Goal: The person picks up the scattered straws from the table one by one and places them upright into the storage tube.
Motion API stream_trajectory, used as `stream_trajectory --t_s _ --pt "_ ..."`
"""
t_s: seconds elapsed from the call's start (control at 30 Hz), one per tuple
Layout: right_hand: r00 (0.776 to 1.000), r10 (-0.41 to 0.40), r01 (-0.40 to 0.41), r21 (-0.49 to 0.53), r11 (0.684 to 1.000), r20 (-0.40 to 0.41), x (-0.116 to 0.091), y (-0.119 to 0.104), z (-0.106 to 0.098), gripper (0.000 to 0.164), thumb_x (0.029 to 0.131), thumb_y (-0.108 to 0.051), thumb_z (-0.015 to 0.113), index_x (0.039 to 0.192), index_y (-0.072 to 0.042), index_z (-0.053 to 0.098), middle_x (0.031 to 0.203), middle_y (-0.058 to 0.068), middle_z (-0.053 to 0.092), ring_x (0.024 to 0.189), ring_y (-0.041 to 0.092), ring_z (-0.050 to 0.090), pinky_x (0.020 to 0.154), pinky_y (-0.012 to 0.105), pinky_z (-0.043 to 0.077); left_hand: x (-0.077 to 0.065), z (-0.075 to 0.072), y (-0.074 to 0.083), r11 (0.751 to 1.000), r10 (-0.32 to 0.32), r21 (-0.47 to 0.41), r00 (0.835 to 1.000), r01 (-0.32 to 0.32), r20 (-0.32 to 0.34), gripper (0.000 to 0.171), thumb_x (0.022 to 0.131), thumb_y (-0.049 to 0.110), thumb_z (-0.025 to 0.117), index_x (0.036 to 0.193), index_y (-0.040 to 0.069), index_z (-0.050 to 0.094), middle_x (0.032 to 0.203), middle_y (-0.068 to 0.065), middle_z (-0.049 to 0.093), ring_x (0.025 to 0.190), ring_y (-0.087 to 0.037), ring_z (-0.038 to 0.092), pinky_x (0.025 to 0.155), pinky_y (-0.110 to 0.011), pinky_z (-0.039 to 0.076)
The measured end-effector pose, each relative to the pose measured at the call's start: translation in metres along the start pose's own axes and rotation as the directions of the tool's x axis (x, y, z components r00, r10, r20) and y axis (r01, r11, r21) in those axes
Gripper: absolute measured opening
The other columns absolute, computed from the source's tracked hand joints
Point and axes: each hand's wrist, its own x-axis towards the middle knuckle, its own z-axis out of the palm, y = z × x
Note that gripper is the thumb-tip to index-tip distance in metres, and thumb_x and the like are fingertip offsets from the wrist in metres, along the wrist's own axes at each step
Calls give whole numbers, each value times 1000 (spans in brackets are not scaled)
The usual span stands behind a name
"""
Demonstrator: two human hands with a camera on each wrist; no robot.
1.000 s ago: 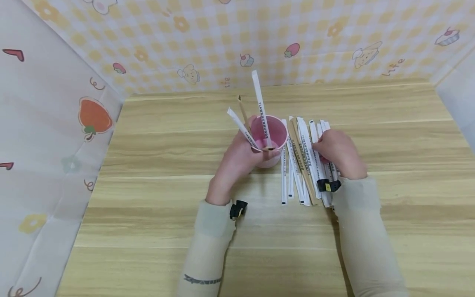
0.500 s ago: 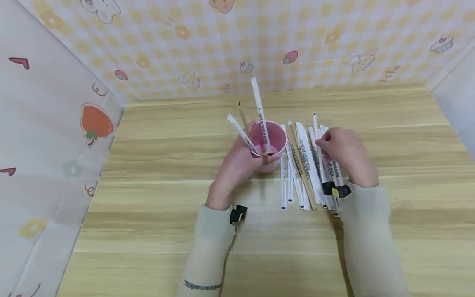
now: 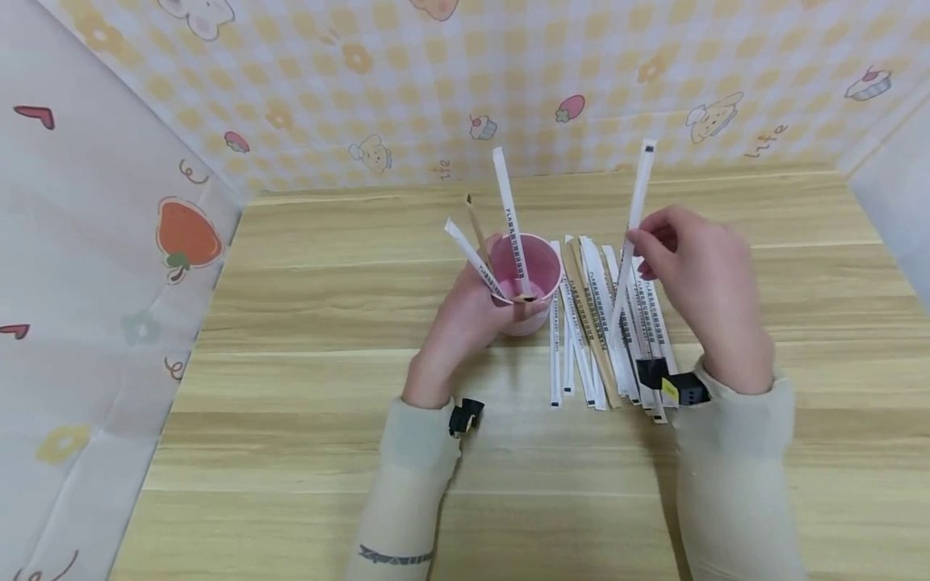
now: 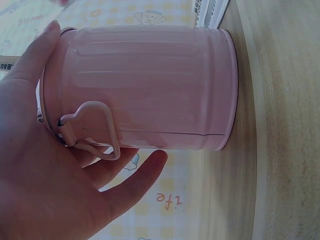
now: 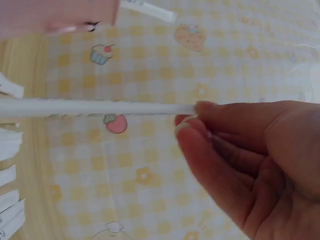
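Observation:
My left hand grips a small pink metal bucket near its rim, the thumb and fingers on either side; a wire handle shows on its side. Inside lean two white paper-wrapped straws and a brown one, and another brown tip shows by the thumb. To the right, my right hand pinches a white wrapped straw between thumb and forefinger. That straw stands nearly upright above a row of wrapped straws. In the right wrist view the held straw points toward the row.
The row of straws, mostly white with some brown, lies on the wooden table just right of the bucket. A yellow checked backdrop rises behind the table, and a white printed sheet stands on the left.
My right hand has drawn one white straw out of the row and raised it, moving right and up from the table. My left hand and the bucket have stayed in place.

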Motion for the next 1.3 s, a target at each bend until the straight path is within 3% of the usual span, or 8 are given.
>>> stream_trajectory --t_s 0.1,0.27,0.37,0.5,0.77,0.9,1.1,1.3 --pt "989 -87 89 7 996 -118 -3 -6 -4 26 87 -28 57 94 -5 63 77 5 65 57 4 57 55 12 39 0 -1 1 1000 0 3 1000 0 3 90 61 44 78 134 27 28 120 2 47 109 -18 49 84 -33 45" --pt "946 -166 201 101 974 -277 -7 -16 -8 21 83 -20 63 91 -1 64 78 6 65 58 -12 49 55 5 41 0 -1 1 1000 2 -20 1000 -2 6 87 62 40 79 131 26 30 118 3 48 109 -18 49 85 -34 44" --pt "932 -144 212 179 961 -334 -10 -23 -12 20 80 -16 65 90 1 65 80 7 66 59 -7 52 58 6 43 0 -1 2 1000 2 -29 1000 -2 6 86 61 39 80 131 26 31 117 3 48 108 -18 49 86 -34 44" --pt "907 -132 231 208 951 -401 -15 -32 -18 19 79 -15 67 90 0 66 80 7 67 60 -5 55 59 8 45 0 -1 2 999 4 -39 1000 -3 7 86 61 39 80 131 26 31 117 3 49 108 -18 49 86 -34 44" --pt "823 -127 346 312 885 -553 -22 -49 -24 16 75 -7 70 85 4 65 77 12 66 58 7 60 55 13 48 1 -1 1 999 13 -32 1000 -12 11 86 61 41 79 131 27 32 118 3 48 108 -17 49 86 -34 44" --pt "811 -166 393 311 865 -562 -20 -54 -17 16 75 -7 70 85 5 65 77 10 66 60 8 60 57 14 48 1 -1 0 999 24 -41 1000 -23 14 84 61 41 79 130 27 34 118 3 50 108 -17 49 87 -36 43" --pt "833 -251 429 290 855 -493 -14 -59 1 19 78 -10 68 87 6 64 80 4 67 63 6 60 60 15 49 1 0 0 997 33 -76 999 -31 23 79 62 35 81 126 27 37 115 2 52 105 -16 50 89 -37 41" --pt "840 -343 459 213 863 -420 -5 -58 25 19 81 -16 65 91 1 64 85 1 67 67 8 62 62 12 48 -11 -13 30 994 13 -109 999 -8 46 73 68 20 78 128 16 37 118 -3 52 107 -18 50 93 -38 39"
